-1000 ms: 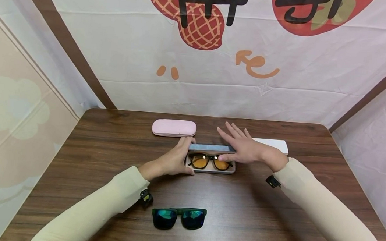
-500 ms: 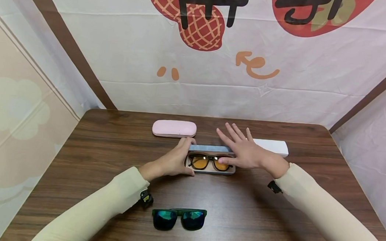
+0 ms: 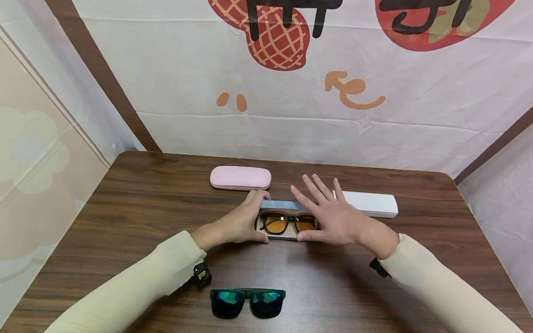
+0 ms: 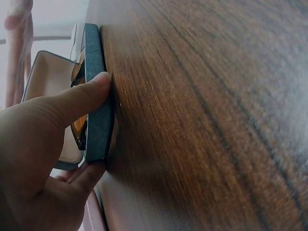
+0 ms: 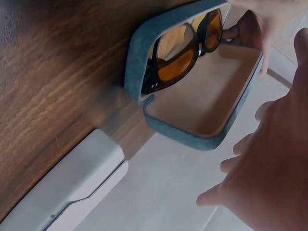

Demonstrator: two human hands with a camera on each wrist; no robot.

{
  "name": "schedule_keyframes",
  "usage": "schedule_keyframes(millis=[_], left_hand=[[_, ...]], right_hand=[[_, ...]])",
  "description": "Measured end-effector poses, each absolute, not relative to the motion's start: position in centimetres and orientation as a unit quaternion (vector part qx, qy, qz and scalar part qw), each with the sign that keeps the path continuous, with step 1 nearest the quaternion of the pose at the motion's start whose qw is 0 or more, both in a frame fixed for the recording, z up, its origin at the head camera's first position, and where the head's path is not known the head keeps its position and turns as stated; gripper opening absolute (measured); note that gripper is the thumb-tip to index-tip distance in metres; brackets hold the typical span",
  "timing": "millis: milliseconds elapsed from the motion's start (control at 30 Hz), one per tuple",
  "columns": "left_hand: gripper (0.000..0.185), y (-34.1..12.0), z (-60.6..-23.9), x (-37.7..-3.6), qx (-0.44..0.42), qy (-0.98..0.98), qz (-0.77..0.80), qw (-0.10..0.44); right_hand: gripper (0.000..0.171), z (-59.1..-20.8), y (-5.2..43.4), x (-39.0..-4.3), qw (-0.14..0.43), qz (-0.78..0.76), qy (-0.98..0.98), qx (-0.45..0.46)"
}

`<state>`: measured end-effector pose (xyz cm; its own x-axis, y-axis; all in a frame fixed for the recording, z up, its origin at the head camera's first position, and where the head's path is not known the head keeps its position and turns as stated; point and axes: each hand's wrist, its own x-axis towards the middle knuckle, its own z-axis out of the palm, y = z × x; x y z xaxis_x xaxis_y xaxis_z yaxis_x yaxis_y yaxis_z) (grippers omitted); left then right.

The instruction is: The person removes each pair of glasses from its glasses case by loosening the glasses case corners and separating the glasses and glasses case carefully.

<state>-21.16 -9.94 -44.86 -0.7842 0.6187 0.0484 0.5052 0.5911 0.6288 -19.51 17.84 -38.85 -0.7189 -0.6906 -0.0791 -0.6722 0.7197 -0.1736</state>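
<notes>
A blue-grey glasses case (image 3: 282,204) sits on the table with its lid raised, showing a beige lining (image 5: 216,91). Inside lie glasses (image 3: 275,224) with black frames and orange lenses. My left hand (image 3: 240,221) grips the case's left end; in the left wrist view its thumb (image 4: 91,94) lies along the front wall (image 4: 99,130), fingers behind. Over the right end hovers my right hand (image 3: 338,219), fingers spread and straight, thumb by the front rim. It hides that end in the head view. The right wrist view shows this hand (image 5: 274,163) apart from the lid.
Sunglasses (image 3: 227,304) with blue-green lenses lie nearer to me. A closed pink glasses case (image 3: 240,177) rests behind, to the left. To the right, partly behind my right hand, is a white case (image 3: 376,204). A printed cloth wall (image 3: 184,80) rises past the table's far edge.
My right hand has shifted left and slightly toward me, its thumb going from over the right lens to the case's front rim. My left hand keeps its grip in place.
</notes>
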Motion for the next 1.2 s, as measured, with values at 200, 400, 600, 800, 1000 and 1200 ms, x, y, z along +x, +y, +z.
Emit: schedule_keyframes(millis=[200,400,600,800,1000,1200], left_hand=[[0.094,-9.9,-45.0,-21.2,0.317,0.886,0.328,0.088],[0.094,-9.9,-45.0,-21.2,0.317,0.886,0.326,0.084],[0.095,-9.9,-44.9,-21.1,0.318,0.884,0.330,0.086],[0.095,-9.9,-44.8,-21.1,0.319,0.885,0.328,0.087],[0.095,-9.9,-44.8,-21.1,0.321,0.885,0.328,0.085],[0.094,-9.9,-44.8,-21.1,0.320,0.885,0.327,0.086]], right_hand=[[0.101,-39.1,17.6,-18.8,0.042,-0.067,0.916,-0.392],[0.102,-39.2,17.4,-18.1,0.050,-0.059,0.912,-0.402],[0.101,-39.4,17.3,-17.6,0.035,-0.050,0.906,-0.419],[0.099,-39.6,17.1,-16.9,0.031,-0.043,0.899,-0.434],[0.099,-39.6,16.9,-16.2,0.040,-0.050,0.894,-0.443],[0.099,-39.7,16.8,-15.4,0.047,-0.052,0.891,-0.448]])
